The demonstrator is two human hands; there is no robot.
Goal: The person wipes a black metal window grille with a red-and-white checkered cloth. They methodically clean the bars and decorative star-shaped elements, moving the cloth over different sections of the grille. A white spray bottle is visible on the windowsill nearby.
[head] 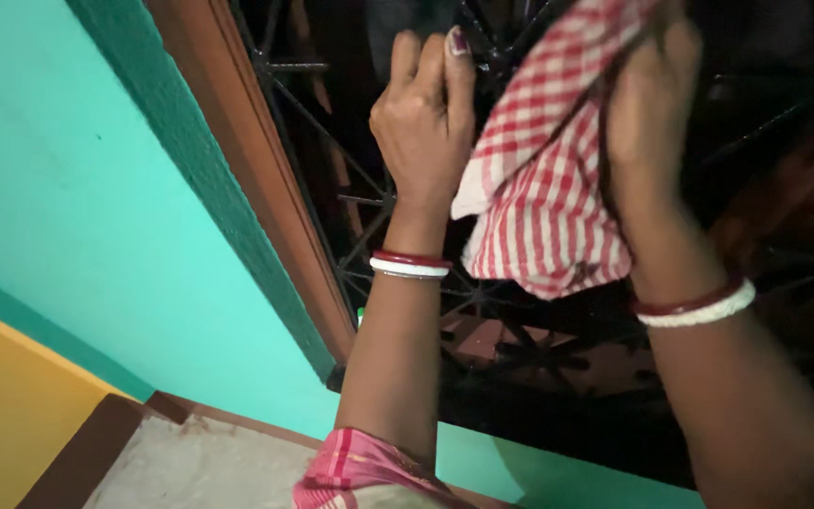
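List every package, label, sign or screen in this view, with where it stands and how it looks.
None in view: no package, label, sign or screen.
What shows instead: a red-and-white checked cloth held up by both hands, left hand and right hand.
A dark metal window grille stands behind them, in a brown wooden frame.
A turquoise wall is at left.

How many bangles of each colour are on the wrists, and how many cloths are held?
Red bangles: 2, left wrist, right wrist
White bangles: 2, left wrist, right wrist
Red-and-white checked cloth: 1
Total: 5
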